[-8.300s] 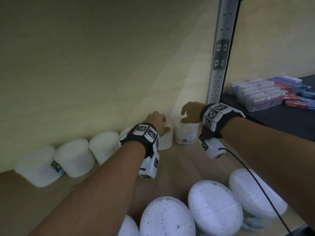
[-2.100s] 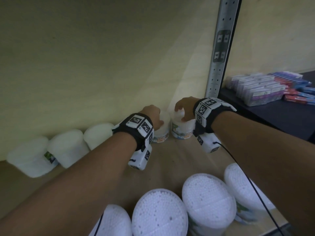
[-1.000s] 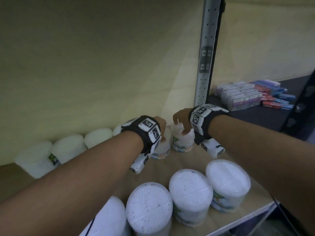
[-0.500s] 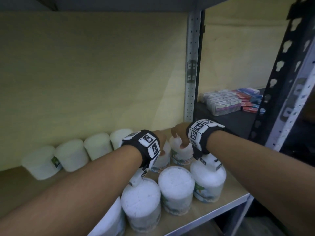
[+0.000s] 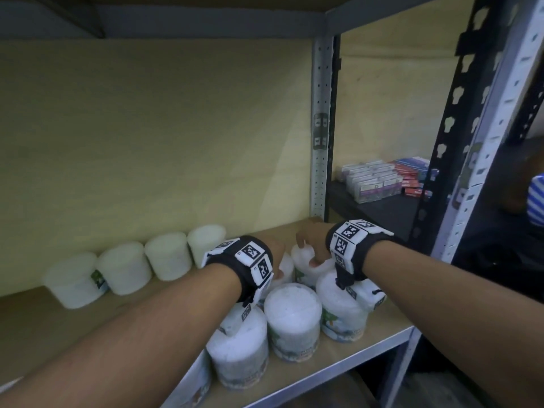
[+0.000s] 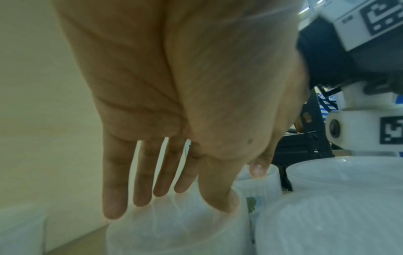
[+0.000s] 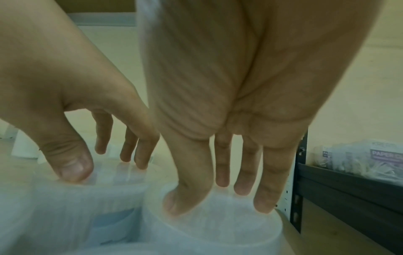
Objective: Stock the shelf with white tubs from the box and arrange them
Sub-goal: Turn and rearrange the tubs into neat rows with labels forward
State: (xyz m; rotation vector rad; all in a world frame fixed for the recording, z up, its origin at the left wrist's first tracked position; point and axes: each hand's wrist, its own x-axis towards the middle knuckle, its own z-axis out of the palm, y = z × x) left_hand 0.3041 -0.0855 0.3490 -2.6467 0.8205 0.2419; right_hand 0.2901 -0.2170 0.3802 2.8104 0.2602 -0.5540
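Observation:
Two white tubs stand side by side just behind the front row on the wooden shelf (image 5: 391,319). My left hand (image 5: 276,251) grips the left tub (image 5: 286,267) from above. Its thumb (image 6: 218,198) is on the near rim and the fingers (image 6: 113,203) are over the far rim of that tub (image 6: 174,233). My right hand (image 5: 312,245) grips the right tub (image 5: 306,270) the same way. In the right wrist view its thumb (image 7: 179,203) and fingers (image 7: 263,203) pinch the lid of that tub (image 7: 213,231). Three front tubs (image 5: 293,313) stand under my wrists.
Several white tubs (image 5: 123,267) line the back wall at the left. A metal upright (image 5: 321,128) closes the bay on the right. Beyond it a dark shelf holds small boxes (image 5: 374,181). An upper shelf (image 5: 206,22) hangs overhead. The shelf's front edge (image 5: 338,366) is close.
Both hands have drawn back from the rear wall toward the front row, each still on its tub. My head has pulled back, so the shelf frame and upper shelf now show.

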